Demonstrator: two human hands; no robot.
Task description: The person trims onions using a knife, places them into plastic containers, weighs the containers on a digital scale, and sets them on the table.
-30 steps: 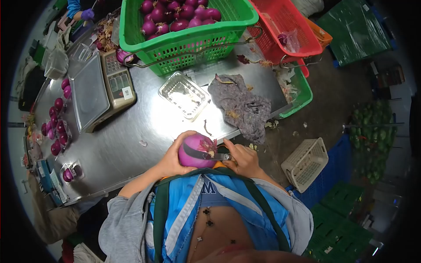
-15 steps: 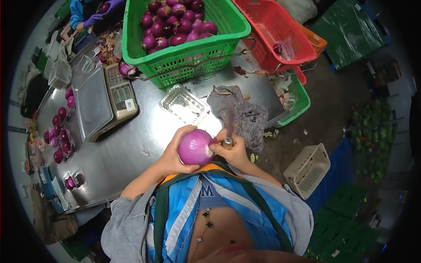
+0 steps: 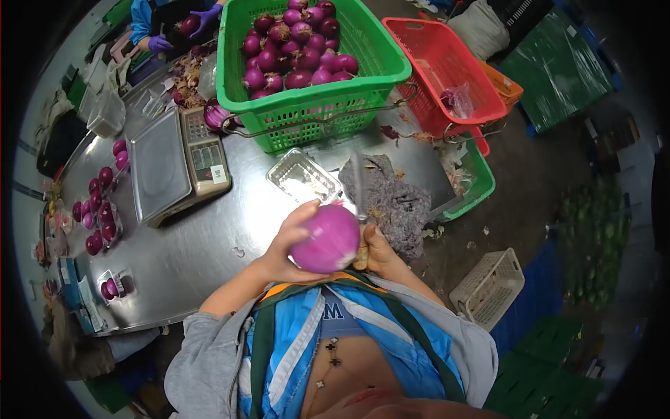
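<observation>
The fingers of the left hand are curved round a large red onion, cupping its left side, with the thumb low on the near side. The right hand is closed round the handle of a knife, though some of its fingers are hidden; the blurred blade points away from the body. The onion is held before the chest at the near edge of the tabletop, its pale end turned toward the right hand. For good handling, a firm cup well behind that end, the blade angled away from the left fingers and short, shallow strokes would be safest. Beyond lie a clear plastic tray and, to its right, a grey cloth; farther off stands a green basket of red onions.
</observation>
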